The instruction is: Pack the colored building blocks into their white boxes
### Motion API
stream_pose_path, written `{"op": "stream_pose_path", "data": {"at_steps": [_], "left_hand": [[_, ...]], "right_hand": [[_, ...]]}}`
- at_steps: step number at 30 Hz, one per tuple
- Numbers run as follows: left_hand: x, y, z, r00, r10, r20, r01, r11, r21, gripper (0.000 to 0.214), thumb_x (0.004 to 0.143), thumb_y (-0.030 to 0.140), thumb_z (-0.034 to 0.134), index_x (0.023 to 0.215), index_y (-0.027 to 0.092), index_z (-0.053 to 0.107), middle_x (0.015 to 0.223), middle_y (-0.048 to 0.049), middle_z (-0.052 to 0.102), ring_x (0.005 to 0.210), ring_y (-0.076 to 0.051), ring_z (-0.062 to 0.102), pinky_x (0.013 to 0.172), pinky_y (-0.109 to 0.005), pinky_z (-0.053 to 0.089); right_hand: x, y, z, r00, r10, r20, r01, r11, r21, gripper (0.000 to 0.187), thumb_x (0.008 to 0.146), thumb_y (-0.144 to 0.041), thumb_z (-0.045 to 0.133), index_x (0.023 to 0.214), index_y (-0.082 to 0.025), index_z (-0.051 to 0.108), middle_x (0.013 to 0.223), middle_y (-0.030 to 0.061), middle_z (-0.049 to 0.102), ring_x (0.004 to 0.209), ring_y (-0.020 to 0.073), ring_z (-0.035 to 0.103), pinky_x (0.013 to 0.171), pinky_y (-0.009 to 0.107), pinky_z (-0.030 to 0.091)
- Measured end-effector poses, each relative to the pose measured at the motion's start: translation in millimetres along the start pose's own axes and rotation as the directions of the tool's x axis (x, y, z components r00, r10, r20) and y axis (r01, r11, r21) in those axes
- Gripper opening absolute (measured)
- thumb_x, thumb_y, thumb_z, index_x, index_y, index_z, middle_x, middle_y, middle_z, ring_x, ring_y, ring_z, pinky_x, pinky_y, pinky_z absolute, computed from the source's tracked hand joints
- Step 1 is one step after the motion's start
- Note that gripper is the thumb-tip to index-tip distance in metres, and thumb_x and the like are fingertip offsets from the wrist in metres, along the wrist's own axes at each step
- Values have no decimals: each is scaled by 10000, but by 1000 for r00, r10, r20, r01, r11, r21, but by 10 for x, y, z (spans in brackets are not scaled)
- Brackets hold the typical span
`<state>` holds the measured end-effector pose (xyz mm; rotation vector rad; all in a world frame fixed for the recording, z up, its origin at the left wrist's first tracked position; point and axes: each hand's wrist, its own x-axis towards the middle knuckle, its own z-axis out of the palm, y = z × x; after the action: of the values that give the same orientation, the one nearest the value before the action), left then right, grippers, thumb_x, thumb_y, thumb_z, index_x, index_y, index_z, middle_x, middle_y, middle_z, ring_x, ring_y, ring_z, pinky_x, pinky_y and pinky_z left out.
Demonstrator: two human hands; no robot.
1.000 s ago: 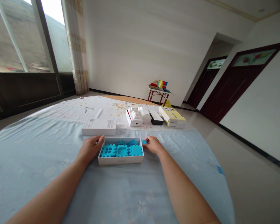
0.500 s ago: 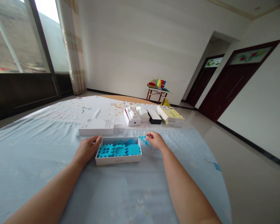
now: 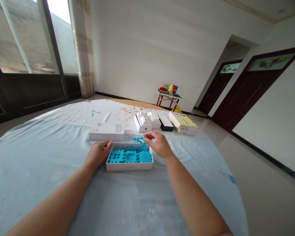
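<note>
A white open box (image 3: 129, 167) on the cloth holds several blue interlocking toy pieces, among them a window-shaped block (image 3: 116, 156) and a solid square block (image 3: 146, 156). Above its back right part, my right hand (image 3: 159, 144) pinches a thin blue notched building piece (image 3: 139, 140) between thumb and fingers. At the left end, my left hand (image 3: 100, 153) grips the box wall, fingers at its back left corner. Pieces at the back of the box are partly hidden by the held piece.
Behind the box lies a white box lid (image 3: 106, 131). Farther back stand a white box with white objects on it (image 3: 143, 122), a black-sided box (image 3: 165, 123) and a yellow-and-white box (image 3: 183, 123). A pale blue tablecloth (image 3: 127, 203) covers the round table.
My right hand has moved left with the blue piece, from beside the box's right end to over its back right part. My left hand stays at the box's left end. The view has shifted slightly.
</note>
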<state>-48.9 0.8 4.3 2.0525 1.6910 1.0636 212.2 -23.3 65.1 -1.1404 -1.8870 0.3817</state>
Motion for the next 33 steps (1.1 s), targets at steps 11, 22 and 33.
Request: {"op": "stream_pose_path", "data": {"at_steps": [11, 22, 33], "left_hand": [[-3, 0, 0, 1000, -9, 9, 9, 1000, -2, 382, 767, 431, 392, 614, 169, 623, 560, -23, 604, 618, -157, 530, 570, -226, 341], [0, -17, 1, 1000, 10, 7, -10, 1000, -7, 395, 782, 439, 385, 672, 174, 658, 628, -33, 651, 640, -172, 557, 588, -233, 366], [-18, 69, -25, 1000, -25, 5, 25, 998, -51, 456, 806, 509, 364, 835, 180, 678, 878, -60, 706, 831, -210, 610, 739, -268, 426]], "right_hand": [[56, 114, 305, 994, 42, 103, -37, 998, -42, 249, 803, -303, 553, 1011, -203, 646, 873, 38, 680, 814, 157, 612, 786, 300, 465], [-382, 395, -43, 942, 189, 277, -181, 982, -53, 774, 651, -496, 684, 1313, -192, 422, 1332, 136, 432, 1196, 259, 441, 988, 413, 364], [-469, 480, -168, 903, 146, 404, -176, 984, 38, 1070, 472, -397, 811, 1391, -283, 276, 1412, 104, 295, 1274, 284, 327, 1021, 428, 331]]}}
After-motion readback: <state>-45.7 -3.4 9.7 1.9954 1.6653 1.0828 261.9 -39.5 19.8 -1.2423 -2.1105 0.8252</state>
